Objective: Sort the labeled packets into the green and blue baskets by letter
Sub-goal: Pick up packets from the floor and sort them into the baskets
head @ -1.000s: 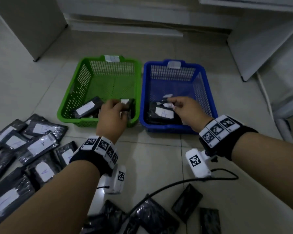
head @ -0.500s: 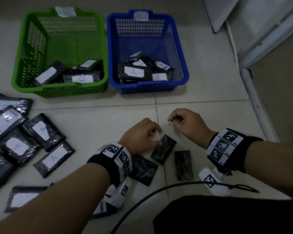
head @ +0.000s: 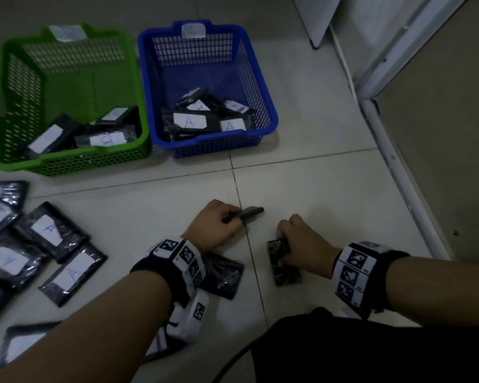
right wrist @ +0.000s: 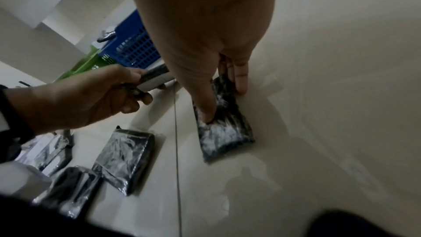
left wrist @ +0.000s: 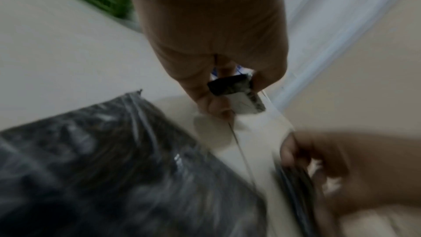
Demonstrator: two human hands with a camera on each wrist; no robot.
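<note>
Black plastic packets everywhere on the pale tiled floor [head: 315, 189]. Left hand [head: 215, 226] grips one packet [head: 250, 212] lifted off the floor, tilted on edge; the left wrist view shows a white label on its underside (letter unreadable). Right hand [head: 302, 244] has thumb and fingers curled round the far end of a second packet [head: 284, 262] that lies flat on the tile, face down, just right of the grout line. A third packet [head: 224, 275] lies face down partly under the left wrist, beside the grout line on its left.

Green basket [head: 69, 161] sits far left, touching the blue basket [head: 219, 146] on its right. Green one holds a few packets at its near end, one label looks like a B. Blue one holds a small heap, two labels read A.

Loose pile of labelled packets [head: 47, 239] lies at the left edge, several marked A. Wrist bands with black-and-white square markers on both arms. Black cable [head: 233, 360] runs along the bottom.
</note>
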